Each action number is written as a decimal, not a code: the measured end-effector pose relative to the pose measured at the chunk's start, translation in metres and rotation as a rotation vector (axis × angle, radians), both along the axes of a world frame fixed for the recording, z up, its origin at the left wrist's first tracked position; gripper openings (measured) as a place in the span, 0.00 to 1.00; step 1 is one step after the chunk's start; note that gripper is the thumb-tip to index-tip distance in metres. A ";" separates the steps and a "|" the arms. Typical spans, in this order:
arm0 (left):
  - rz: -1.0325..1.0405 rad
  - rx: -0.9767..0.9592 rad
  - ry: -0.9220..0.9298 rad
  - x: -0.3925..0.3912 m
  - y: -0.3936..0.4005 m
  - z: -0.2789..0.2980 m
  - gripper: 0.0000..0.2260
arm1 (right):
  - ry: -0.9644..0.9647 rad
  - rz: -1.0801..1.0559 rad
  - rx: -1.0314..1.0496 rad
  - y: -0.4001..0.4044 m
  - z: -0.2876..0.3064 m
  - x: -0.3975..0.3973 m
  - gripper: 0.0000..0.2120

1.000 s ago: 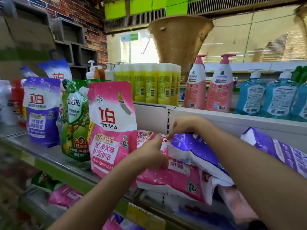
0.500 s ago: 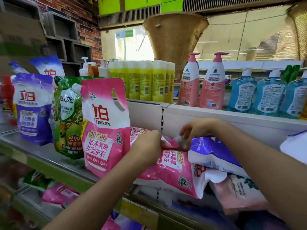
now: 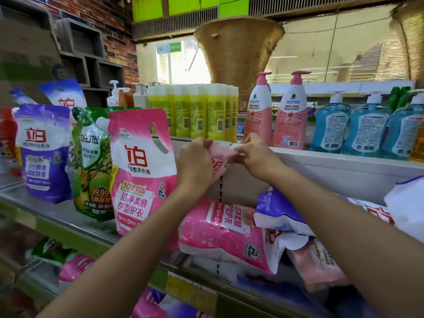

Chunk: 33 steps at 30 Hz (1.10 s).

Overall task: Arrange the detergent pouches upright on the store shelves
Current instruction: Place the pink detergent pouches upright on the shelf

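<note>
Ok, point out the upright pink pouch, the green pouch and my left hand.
upright pink pouch [image 3: 140,171]: head view, front label.
green pouch [image 3: 91,161]: head view, front panel.
left hand [image 3: 195,161]: head view, back of hand.

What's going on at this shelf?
A person is tidying detergent pouches. The left hand and right hand together pinch the top edge of a pink pouch, lifting it. To its left a pink pouch already stands, beside green and purple ones. Several more lie in a heap below the hands.

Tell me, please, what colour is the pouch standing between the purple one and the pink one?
Green pouch, with a white label area; the head view shows it.
</note>
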State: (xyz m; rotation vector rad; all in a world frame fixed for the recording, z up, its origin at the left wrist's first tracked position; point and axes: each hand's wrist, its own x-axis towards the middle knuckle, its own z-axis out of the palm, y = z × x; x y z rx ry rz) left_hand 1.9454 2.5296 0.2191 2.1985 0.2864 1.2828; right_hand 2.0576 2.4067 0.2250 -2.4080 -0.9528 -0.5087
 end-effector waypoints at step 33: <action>-0.835 -0.269 -0.054 -0.019 -0.047 -0.013 0.31 | 0.055 0.289 1.246 -0.006 0.115 -0.046 0.11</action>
